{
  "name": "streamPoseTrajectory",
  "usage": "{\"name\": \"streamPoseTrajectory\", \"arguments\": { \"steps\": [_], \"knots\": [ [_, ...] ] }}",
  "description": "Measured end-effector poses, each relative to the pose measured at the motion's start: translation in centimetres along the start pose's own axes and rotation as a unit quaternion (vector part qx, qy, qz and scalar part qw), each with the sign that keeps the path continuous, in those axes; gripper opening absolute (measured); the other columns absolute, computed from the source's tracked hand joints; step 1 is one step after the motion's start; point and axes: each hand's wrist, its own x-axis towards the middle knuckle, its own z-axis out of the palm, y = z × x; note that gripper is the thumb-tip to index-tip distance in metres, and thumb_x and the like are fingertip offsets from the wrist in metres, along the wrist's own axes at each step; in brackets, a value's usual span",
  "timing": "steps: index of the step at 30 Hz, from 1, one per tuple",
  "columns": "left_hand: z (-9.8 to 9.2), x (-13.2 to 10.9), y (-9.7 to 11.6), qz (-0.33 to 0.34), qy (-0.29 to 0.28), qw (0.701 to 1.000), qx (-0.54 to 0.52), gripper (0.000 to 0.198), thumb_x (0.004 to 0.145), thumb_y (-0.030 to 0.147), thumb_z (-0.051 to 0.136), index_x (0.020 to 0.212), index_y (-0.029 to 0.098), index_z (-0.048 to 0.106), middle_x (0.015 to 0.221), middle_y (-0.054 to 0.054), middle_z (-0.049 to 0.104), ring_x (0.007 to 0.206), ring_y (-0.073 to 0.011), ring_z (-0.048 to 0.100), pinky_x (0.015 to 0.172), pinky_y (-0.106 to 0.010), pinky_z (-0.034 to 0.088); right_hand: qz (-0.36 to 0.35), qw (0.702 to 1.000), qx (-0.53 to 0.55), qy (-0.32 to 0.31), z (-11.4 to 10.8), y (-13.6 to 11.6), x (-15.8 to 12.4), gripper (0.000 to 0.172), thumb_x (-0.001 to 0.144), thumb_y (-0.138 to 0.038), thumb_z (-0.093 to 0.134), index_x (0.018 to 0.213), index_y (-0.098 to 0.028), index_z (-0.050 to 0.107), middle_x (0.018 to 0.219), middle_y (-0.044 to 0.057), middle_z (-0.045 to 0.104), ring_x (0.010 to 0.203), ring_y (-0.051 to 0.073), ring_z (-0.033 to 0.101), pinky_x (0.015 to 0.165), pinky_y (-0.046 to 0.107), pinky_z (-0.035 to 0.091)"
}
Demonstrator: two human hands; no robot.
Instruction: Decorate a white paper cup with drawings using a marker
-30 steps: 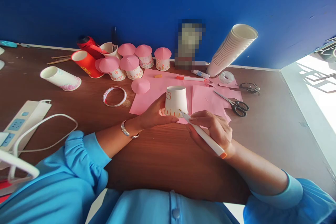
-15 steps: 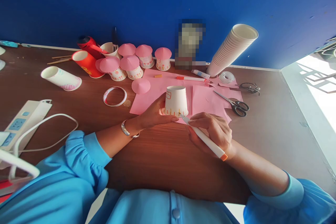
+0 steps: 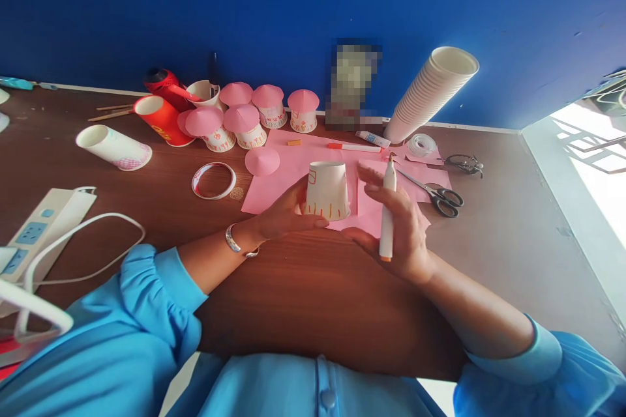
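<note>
Upside down in my left hand [image 3: 288, 212] is a white paper cup [image 3: 327, 189], with a red window outline and short yellow and orange strokes along its rim. My left fingers wrap its left side and the thumb lies under the rim. A white marker [image 3: 387, 221] with an orange end stands nearly upright in my right hand [image 3: 403, 228], its dark tip pointing up, away from the cup. The right thumb and index finger are spread toward the cup. Pink paper [image 3: 293, 176] lies beneath and behind the cup, and a pink cone [image 3: 263, 161] rests on it.
Several cups with pink cone roofs [image 3: 242, 118] stand at the back. Scissors [image 3: 443, 200], a red marker [image 3: 355, 147], a glue tube [image 3: 372, 138] and a tall cup stack [image 3: 430, 94] are rightward. A tape ring [image 3: 214, 180], a lone cup [image 3: 115, 146] and a power strip [image 3: 42, 228] lie left.
The marker tip has left the cup's rim and swung from pointing at the cup to pointing upward. My right fingers have opened out beside the cup. The left hand stays nearly still.
</note>
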Motion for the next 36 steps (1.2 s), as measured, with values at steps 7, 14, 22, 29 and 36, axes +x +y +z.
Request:
{"name": "streamPoseTrajectory", "arguments": {
  "steps": [7, 14, 22, 29, 36],
  "knots": [
    [0.0, 0.3, -0.4, 0.013, -0.074, 0.996, -0.053, 0.073, 0.075, 0.039, 0.093, 0.142, 0.029, 0.065, 0.140, -0.013, 0.072, 0.135, -0.0386, 0.065, 0.110, -0.055, 0.054, 0.009, 0.999, 0.013, -0.038, 0.9, 1.3, 0.1, 0.059, 0.098, -0.036, 0.075, 0.148, -0.024, 0.046, 0.151, 0.024, 0.064, 0.142, 0.039, 0.064, 0.107, 0.061, 0.060],
    [1.0, 0.1, -0.4, -0.015, -0.089, 0.995, -0.043, 0.089, 0.069, 0.030, 0.098, 0.149, 0.038, 0.060, 0.156, -0.011, 0.060, 0.145, -0.0368, 0.056, 0.113, -0.052, 0.055, -0.027, 0.997, -0.075, 0.022, 0.8, 0.6, -0.4, 0.050, 0.098, -0.016, 0.066, 0.146, -0.022, 0.051, 0.122, 0.016, 0.073, 0.119, 0.034, 0.069, 0.096, 0.050, 0.058],
    [2.1, -0.3, -1.0, 0.005, -0.064, 0.998, -0.020, 0.131, 0.070, 0.031, 0.099, 0.170, 0.050, 0.016, 0.168, -0.010, 0.043, 0.156, -0.0379, 0.043, 0.123, -0.055, 0.046, -0.020, 0.995, -0.101, 0.010, 1.9, 0.5, -1.2, 0.052, 0.104, -0.025, 0.055, 0.154, -0.021, 0.042, 0.122, 0.017, 0.065, 0.106, 0.034, 0.062, 0.085, 0.049, 0.055],
    [2.8, -0.2, -1.3, 0.066, -0.032, 0.997, -0.019, 0.150, 0.069, 0.023, 0.099, 0.168, 0.055, -0.009, 0.165, -0.009, 0.048, 0.155, -0.0340, 0.046, 0.125, -0.052, 0.044, 0.057, 0.994, -0.084, 0.034, 3.0, 0.0, -1.2, 0.060, 0.099, -0.019, 0.059, 0.155, -0.026, 0.037, 0.118, 0.013, 0.062, 0.091, 0.027, 0.056, 0.068, 0.040, 0.052],
    [2.5, -0.7, -0.6, 0.055, -0.007, 0.998, -0.017, 0.140, 0.073, 0.021, 0.095, 0.169, 0.052, -0.002, 0.151, -0.009, 0.057, 0.140, -0.0321, 0.060, 0.113, -0.048, 0.054, 0.106, 0.994, 0.005, 0.029, 3.0, 0.3, -1.5, 0.059, 0.094, -0.022, 0.066, 0.148, -0.025, 0.042, 0.113, 0.011, 0.059, 0.095, 0.028, 0.059, 0.069, 0.042, 0.059]
  ]
}}
